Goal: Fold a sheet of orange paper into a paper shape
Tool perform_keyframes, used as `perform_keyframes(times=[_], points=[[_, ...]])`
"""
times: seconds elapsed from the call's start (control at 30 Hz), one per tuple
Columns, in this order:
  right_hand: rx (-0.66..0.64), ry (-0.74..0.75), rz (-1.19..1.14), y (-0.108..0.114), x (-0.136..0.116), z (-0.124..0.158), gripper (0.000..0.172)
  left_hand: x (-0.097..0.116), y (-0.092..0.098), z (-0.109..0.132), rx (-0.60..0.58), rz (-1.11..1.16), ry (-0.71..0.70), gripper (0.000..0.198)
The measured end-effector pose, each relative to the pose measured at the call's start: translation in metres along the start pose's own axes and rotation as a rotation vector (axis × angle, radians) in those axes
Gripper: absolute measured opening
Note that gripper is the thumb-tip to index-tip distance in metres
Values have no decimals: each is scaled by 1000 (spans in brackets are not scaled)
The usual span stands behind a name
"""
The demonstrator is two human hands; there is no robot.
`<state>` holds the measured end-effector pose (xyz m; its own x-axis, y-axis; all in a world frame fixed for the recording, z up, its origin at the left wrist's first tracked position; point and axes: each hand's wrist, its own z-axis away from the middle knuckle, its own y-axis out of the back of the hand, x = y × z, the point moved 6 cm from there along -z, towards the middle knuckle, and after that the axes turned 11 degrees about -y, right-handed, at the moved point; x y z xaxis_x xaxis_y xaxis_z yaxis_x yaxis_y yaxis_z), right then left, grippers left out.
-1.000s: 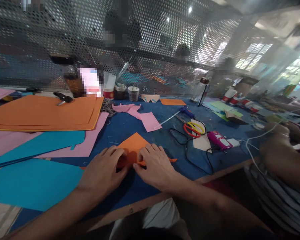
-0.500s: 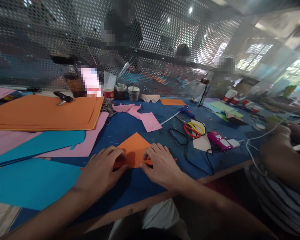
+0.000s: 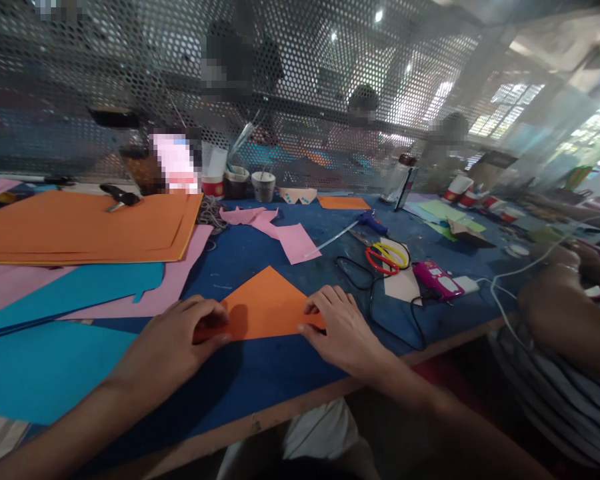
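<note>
An orange paper triangle (image 3: 265, 308) lies flat on the blue table (image 3: 260, 380), its point away from me. My left hand (image 3: 173, 340) presses on the paper's left corner with curled fingers. My right hand (image 3: 343, 328) presses its right corner with the fingertips down on the edge. Both hands rest on the table near the front edge.
Stacked orange sheets (image 3: 85, 227), pink sheets (image 3: 165, 293) and blue sheets (image 3: 45, 367) lie to the left. Pink scraps (image 3: 280, 233), scissors (image 3: 387, 257), a glue gun (image 3: 373, 223), a black cable (image 3: 370, 293) and a pink device (image 3: 437, 280) lie behind and right. Another person's arm (image 3: 565, 313) is at the right; a perforated metal screen (image 3: 300, 87) stands at the back.
My hands have slid apart along the bottom edge, the left one leftward and the right one rightward. More of the orange triangle now shows between them.
</note>
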<state>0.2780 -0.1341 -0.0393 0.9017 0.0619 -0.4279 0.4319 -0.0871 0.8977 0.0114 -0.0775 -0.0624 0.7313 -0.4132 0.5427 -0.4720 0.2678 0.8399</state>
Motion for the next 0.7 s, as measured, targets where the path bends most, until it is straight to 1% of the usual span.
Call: perform_keyframes(times=[0.17,0.23,0.33,0.43,0.5,0.6,0.7], points=[[9,-39,-14,5,13,3,16,-22,5,5,-13,33,77,41],[17,-46,-18,7,17,4,17,-27,10,6,-24,41,111,44],[21,-48,-36,9,22,5,19,-25,19,8,-27,36,154,47],[27,-46,-43,9,26,6,21,-15,30,10,3,24,150,43],[34,-44,-41,10,30,7,23,-11,34,11,14,16,138,41],[37,-46,-47,11,39,9,25,-18,34,13,11,21,148,42],[32,-39,-68,14,47,12,27,-33,32,16,-1,48,181,40]])
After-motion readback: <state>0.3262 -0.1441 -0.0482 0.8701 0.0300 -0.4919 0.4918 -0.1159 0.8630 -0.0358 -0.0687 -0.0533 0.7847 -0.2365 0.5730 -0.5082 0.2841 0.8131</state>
